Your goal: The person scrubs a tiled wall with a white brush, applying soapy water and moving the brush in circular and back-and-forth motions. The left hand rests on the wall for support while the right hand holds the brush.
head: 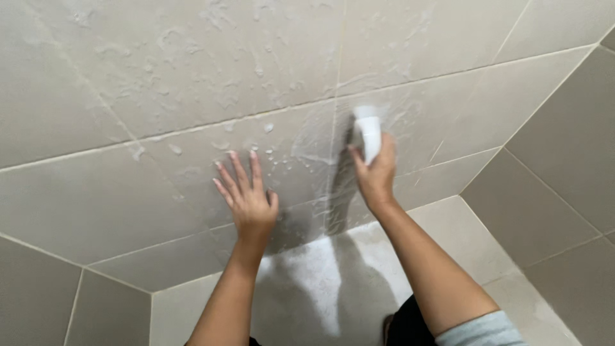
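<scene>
Tiled shower wall (160,64), beige, soapy streaks all over. Mid-scrub, I'd say. Right hand (375,176) wrapped tight round white brush (368,131), pressed on wall near grout line, arm stretched up. Left hand (246,195) flat on tile, fingers spread, bracing. Foam patches upper left probably call for wider strokes.

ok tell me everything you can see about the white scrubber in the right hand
The white scrubber looks like smooth plastic, with a rounded handle and a darker underside, probably bristles, pressed flat against the tiled wall. It is blurred, so finer detail is lost. It stands roughly upright along a wet, soapy grout line. The right hand wraps its lower end in a closed grip; the left hand rests apart, flat on the wall.
</scene>
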